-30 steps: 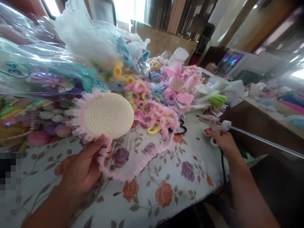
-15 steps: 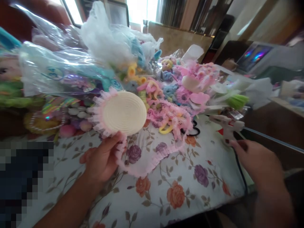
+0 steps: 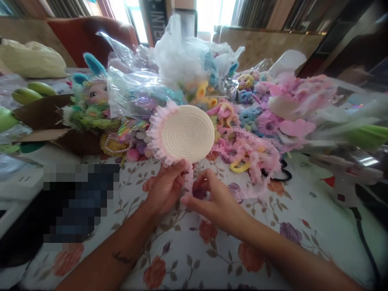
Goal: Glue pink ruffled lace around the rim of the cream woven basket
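My left hand [image 3: 168, 184] grips the lower edge of a round, cream woven straw disc [image 3: 188, 133], thumb on the near face. Pink ruffled lace trim [image 3: 157, 135] lines the disc's left rim, and its loose end hangs down from the bottom edge. Close beside, my right hand [image 3: 212, 198] has thumb and fingers curled at this hanging strip, closed on its lower part. More of the strip trails right across the cloth, partly behind my right hand. A glue gun [image 3: 348, 178] with a black cord stands at the right, apart from my hands.
A floral tablecloth [image 3: 169, 250] covers the table. Behind the disc lie pink lace pieces [image 3: 248, 149], a yellow ring [image 3: 240, 166], plastic bags [image 3: 182, 56] and a doll [image 3: 97, 97]. A cardboard box [image 3: 45, 109] stands left, near a pixelated dark patch [image 3: 81, 202].
My right hand has let go of the glue gun and come left to the lace strip beside my left hand. The view has turned left; the glue gun now stands at the right.
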### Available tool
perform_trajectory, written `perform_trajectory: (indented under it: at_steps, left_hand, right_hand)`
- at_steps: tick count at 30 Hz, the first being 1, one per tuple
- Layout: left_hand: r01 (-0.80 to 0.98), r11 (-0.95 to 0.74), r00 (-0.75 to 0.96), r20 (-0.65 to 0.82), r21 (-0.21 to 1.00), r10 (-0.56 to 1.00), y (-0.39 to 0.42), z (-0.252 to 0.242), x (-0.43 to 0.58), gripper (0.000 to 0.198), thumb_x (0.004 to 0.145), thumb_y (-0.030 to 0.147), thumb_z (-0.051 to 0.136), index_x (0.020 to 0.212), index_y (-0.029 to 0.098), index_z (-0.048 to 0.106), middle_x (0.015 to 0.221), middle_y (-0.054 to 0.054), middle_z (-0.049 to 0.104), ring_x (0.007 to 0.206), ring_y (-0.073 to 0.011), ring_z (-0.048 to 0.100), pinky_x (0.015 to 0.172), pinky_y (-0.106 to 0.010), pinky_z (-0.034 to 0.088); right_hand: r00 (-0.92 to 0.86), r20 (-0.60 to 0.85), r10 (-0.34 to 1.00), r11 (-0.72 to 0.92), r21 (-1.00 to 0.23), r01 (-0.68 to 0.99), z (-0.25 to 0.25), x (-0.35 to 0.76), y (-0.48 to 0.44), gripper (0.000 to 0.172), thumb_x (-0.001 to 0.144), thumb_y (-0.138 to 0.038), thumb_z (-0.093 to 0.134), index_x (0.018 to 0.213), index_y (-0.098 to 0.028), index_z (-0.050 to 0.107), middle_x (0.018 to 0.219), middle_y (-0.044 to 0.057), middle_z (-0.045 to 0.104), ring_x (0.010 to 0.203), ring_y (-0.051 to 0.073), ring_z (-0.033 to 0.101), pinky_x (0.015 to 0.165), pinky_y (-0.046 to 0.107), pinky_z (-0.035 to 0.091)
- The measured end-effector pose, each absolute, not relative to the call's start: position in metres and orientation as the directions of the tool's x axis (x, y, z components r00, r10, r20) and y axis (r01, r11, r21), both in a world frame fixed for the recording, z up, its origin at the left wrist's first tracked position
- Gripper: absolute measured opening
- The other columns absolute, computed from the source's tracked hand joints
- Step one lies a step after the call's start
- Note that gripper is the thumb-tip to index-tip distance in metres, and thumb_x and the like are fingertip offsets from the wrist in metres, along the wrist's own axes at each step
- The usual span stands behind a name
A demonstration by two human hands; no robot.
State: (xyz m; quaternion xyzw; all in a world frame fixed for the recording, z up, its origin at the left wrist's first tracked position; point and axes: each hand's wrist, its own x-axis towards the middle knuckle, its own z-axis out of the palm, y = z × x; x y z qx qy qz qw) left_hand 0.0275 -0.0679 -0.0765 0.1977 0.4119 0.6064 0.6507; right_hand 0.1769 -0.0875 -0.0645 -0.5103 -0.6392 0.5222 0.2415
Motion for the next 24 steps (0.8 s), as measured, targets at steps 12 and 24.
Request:
perform_trajectory:
  at_steps: [12, 24]
  left_hand:
    - [-0.629, 0.074, -0.084, -0.162, 0.774, 0.983, -0.066, -0.082, 0.030, 0.032, 0.071, 0.010, 0.080, 0.098, 0.024, 0.070, 0.084, 0.004, 0.075, 0.084, -0.0128, 0.070, 0.076, -0.021, 0.057]
    - [-0.572, 0.161, -0.029, -0.216, 0.804, 0.976, -0.070, -0.080, 0.032, 0.033, 0.063, 0.012, 0.085, 0.093, 0.023, 0.075, 0.076, 0.001, 0.076, 0.072, -0.0158, 0.069, 0.073, -0.026, 0.057]
  right_hand:
    - [-0.302, -0.105, 0.947, -0.053, -0.983, 0.176, -0.081, 0.187, -0.094, 0.006, 0.093, -0.029, 0.057, 0.092, -0.023, 0.057, 0.063, -0.006, 0.053, 0.054, 0.010, 0.049, 0.050, 0.021, 0.038]
    - [-0.065, 0.003, 0.998, 0.016, -0.980, 0.197, -0.071, 0.196, -0.088, 0.026, 0.078, -0.045, 0.076, 0.079, -0.021, 0.069, 0.054, -0.006, 0.049, 0.047, 0.008, 0.039, 0.042, 0.021, 0.033]
